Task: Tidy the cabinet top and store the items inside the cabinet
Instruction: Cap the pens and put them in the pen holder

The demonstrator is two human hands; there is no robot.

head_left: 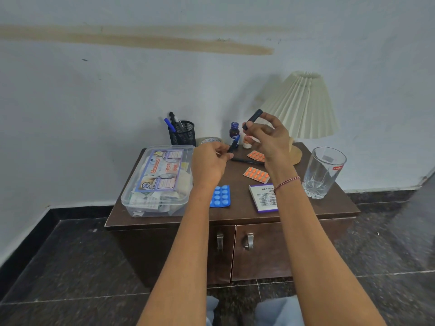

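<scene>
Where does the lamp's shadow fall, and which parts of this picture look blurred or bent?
Head view: the lamp shade throws a shadow leftward onto the wall; head view: the floor at the right edge is smeared and its skirting line bows, a wide-angle bend; head view: the cabinet top, the left hand and the right hand are sharp.

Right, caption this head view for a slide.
Left hand grips a blue-and-black pen, right hand a black cylindrical cap, above the dark brown cabinet.
</scene>
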